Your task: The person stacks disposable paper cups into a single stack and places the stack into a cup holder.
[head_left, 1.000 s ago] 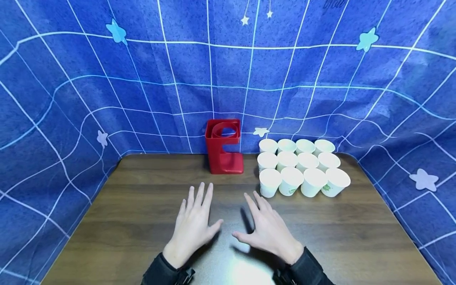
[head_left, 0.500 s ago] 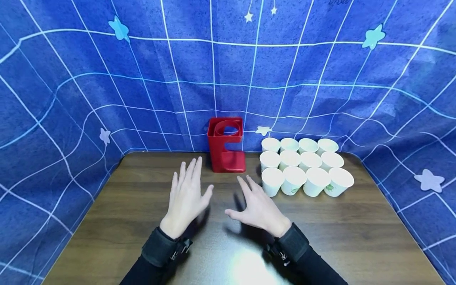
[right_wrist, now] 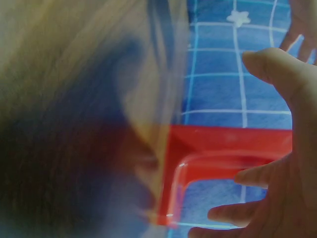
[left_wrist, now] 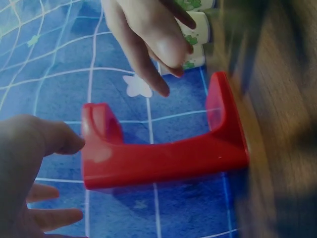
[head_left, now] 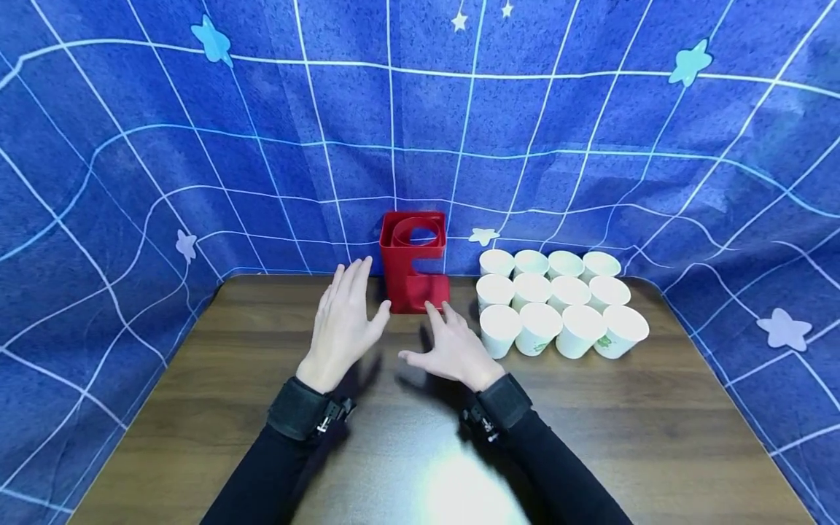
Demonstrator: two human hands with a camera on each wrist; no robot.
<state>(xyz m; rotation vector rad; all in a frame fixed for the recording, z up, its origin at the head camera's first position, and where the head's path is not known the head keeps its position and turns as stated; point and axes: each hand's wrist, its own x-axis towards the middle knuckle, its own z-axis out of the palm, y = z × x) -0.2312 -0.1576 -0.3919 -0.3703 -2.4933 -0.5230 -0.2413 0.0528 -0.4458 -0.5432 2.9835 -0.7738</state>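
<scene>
A red plastic stand [head_left: 397,281], with a round ring at its top and a flat base, stands at the table's back edge. My left hand [head_left: 341,321] hovers left of the stand and in front of it, fingers extended and thumb spread, holding nothing. Nearer the base is my right hand [head_left: 456,350], its fingers loosely spread and also holding nothing. In the head view its fingertips overlap the base's front edge, but contact cannot be told. The left wrist view shows the stand [left_wrist: 163,161] between both hands. In the right wrist view, fingers [right_wrist: 255,176] overlap the stand [right_wrist: 228,141].
Several white paper cups [head_left: 580,332] stand in rows on the back right of the wooden table [head_left: 623,437], close to the right hand. A blue curtain [head_left: 295,168] with white lines and stars hangs behind the table and along its sides.
Both hands have moved forward towards the red stand, and the right hand has also shifted left. The stand and the cups keep their places on the table.
</scene>
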